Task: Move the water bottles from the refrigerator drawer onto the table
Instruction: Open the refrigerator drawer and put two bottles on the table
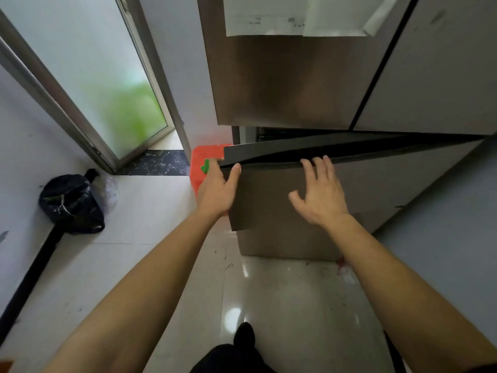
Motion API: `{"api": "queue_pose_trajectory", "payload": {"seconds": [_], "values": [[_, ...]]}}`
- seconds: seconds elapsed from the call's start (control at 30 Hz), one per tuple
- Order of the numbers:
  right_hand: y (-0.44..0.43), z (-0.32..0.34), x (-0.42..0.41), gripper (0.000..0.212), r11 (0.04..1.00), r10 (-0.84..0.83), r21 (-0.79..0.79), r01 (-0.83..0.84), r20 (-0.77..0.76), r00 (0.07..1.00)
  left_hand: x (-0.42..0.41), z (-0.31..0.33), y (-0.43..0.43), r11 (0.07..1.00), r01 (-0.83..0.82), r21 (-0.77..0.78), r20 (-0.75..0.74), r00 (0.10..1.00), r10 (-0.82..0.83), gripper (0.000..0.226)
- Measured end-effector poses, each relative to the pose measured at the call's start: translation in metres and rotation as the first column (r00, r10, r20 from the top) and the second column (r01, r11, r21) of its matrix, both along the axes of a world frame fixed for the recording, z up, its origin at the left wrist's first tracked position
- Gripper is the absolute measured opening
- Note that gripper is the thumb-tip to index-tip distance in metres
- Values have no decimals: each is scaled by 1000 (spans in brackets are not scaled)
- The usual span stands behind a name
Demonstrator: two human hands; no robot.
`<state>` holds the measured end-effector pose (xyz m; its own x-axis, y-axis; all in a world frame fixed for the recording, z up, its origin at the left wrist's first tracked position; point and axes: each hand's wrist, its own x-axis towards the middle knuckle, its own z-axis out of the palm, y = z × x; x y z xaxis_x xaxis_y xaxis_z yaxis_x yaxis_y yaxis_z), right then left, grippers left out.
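Head view, the only 1 we have. The refrigerator drawer (295,200) is cracked ajar below the 2 upper doors (282,84). The gap is wider at its left end, with a dark slot along the top. Left hand (215,189) grips the drawer's top left corner, thumb on the front face, fingers wrapped round the edge behind it. Right hand (320,195) is open and holds nothing: fingers spread and straight, tips at the drawer's top lip, palm off the panel. Water bottles: not visible. We judge they sit inside the drawer, hidden by the front panel. Table: out of frame.

Step in hand, our read: pulling the drawer out. Task barely begun, 0 bottles moved. To do it well we'd hook the right fingers over the top lip too, so both ends pull evenly. The drawer looks skewed, left end ahead, and a 1-sided pull may bind the runners. Pull straight back and smooth so bottles inside don't topple. Step back too: a black shoe (243,335) stands in the drawer's path.

Also there:
- red box (207,154) with a green piece (205,166), just beside the left hand
- black bag (71,204) on the floor at left
- frosted glass door (88,76)
- papers (269,17) on the fridge
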<state>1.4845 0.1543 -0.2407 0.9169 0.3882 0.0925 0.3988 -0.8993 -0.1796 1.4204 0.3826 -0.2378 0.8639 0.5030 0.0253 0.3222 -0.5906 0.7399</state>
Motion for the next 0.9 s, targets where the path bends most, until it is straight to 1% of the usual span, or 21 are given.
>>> {"api": "queue_pose_trajectory", "payload": {"seconds": [0.07,0.13,0.2,0.27,0.3,0.37,0.43,0.5,0.53,0.57,0.6,0.63,0.7,0.73,0.8,0.87,0.9], "values": [[-19,3,-19,77,999,30,14,-30,-25,999,-30,4,-18,1000,12,1,-3,1000,-12,52],[-43,5,-41,71,997,61,50,-59,-37,997,-63,3,-33,998,59,-27,3,998,-59,59],[-67,5,-63,64,989,73,131,-66,-51,996,-93,3,-47,990,110,-85,4,994,-110,61],[-91,4,-87,61,975,54,220,-37,-74,996,-113,9,-68,970,138,-199,49,990,-131,63],[-103,3,-100,61,967,40,255,-18,-81,996,-121,15,-84,954,172,-247,66,985,-160,58],[-128,2,-125,62,952,9,305,19,-90,996,-133,29,-123,905,272,-328,37,961,-275,49],[-158,2,-146,61,936,-21,346,58,-112,994,-138,36,-161,805,412,-427,-25,884,-466,53],[-191,2,-164,59,917,-54,383,111,-158,986,-139,36,-197,678,521,-519,-79,761,-644,58],[-210,2,-173,57,899,-79,411,153,-193,978,-136,33,-217,631,560,-537,-97,702,-706,65],[-224,3,-179,55,869,-89,458,189,-231,969,-134,33,-232,609,574,-548,-116,669,-734,73],[-237,4,-184,54,828,-99,513,229,-268,958,-132,31,-244,601,579,-551,-122,657,-744,75],[-255,6,-191,52,780,-126,558,283,-303,945,-130,29,-263,580,601,-550,-106,639,-762,72],[-289,13,-203,51,715,-182,593,371,-354,917,-128,26,-295,550,676,-491,-66,601,-796,58],[-307,17,-209,49,700,-219,589,404,-362,906,-125,24,-310,533,745,-402,-58,560,-826,54],[-344,23,-219,42,684,-334,552,477,-343,878,-119,25,-340,459,875,-156,-91,450,-888,48],[-383,28,-228,38,642,-484,500,581,-322,813,-111,30,-369,370,928,36,-142,371,-918,45],[-401,31,-233,38,599,-543,496,629,-325,774,-107,32,-382,326,940,100,-165,339,-926,45]]}}
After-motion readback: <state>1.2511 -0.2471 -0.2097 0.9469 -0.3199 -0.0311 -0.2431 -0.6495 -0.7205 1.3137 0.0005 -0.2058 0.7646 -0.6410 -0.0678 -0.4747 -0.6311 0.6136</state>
